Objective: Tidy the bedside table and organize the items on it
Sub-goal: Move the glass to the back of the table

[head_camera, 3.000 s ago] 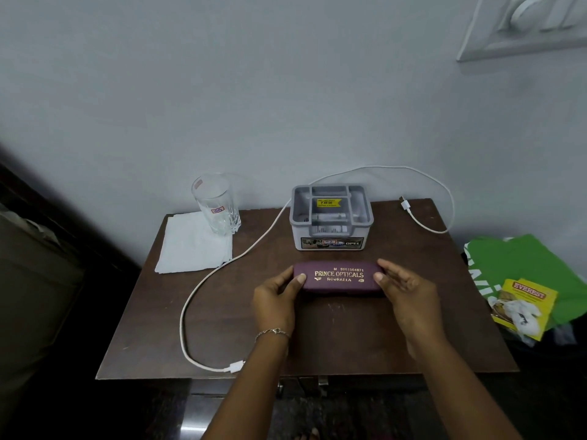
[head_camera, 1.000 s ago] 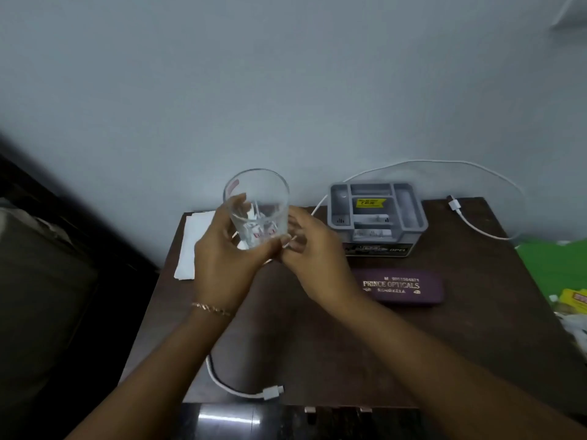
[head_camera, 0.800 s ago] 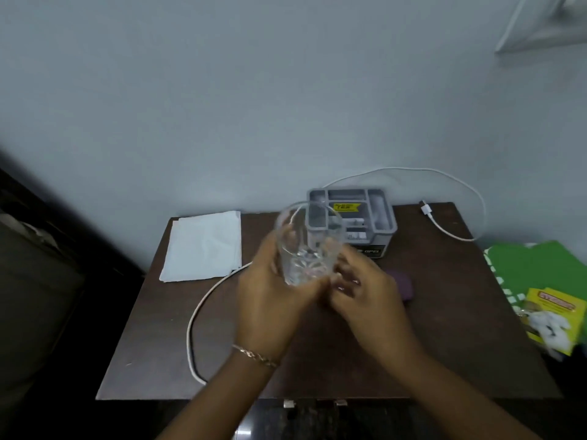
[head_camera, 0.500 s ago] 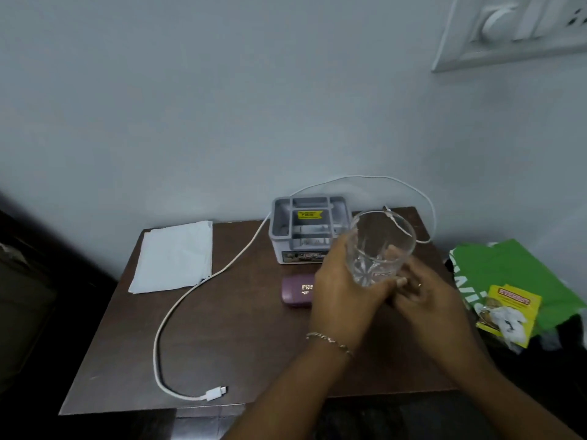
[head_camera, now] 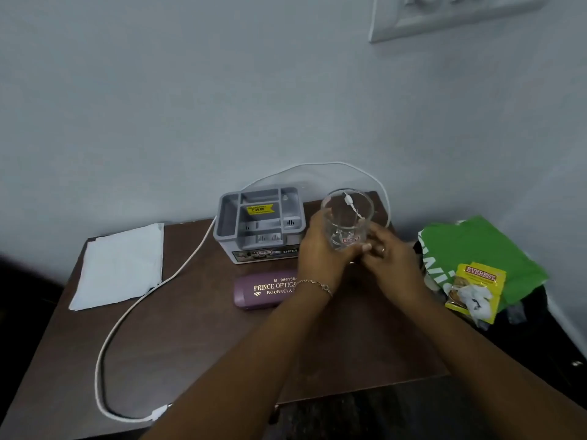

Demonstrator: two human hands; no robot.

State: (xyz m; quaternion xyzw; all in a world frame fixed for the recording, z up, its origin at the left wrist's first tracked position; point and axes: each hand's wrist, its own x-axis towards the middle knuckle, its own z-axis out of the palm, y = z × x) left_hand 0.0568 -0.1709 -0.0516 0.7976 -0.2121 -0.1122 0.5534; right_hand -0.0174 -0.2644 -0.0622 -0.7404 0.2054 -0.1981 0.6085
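- A clear drinking glass (head_camera: pixel 347 222) is held upright between two hands over the right rear part of a dark brown bedside table (head_camera: pixel 197 344), just right of a grey compartment organiser (head_camera: pixel 259 223).
- The left hand (head_camera: pixel 320 249) wraps fingers and thumb round the glass's left side; the right hand (head_camera: pixel 390 258) curls its fingers against the lower right side near the base; both hands are clamped on the glass.
- The step in hand looks like setting the glass down in that rear corner. To do it well, keep it upright and lower it straight; check that the white cable (head_camera: pixel 98 379), whose far plug shows through the glass, is not under the base; let go one hand at a time.
- A purple spectacle case (head_camera: pixel 263 289) lies in front of the organiser; the left wrist covers its right end.
- The cable loops from the front left edge past the organiser and arcs up against the wall; a folded white cloth (head_camera: pixel 119 265) lies at the left rear.
- Off the right edge sit a green bag (head_camera: pixel 476 246) and a yellow packet (head_camera: pixel 476 290).
- Fingers hide the glass's base, so I cannot tell whether it touches the table; a forearm partly covers the cable's near plug; a wall switch plate (head_camera: pixel 444 14) is cut off at the top.
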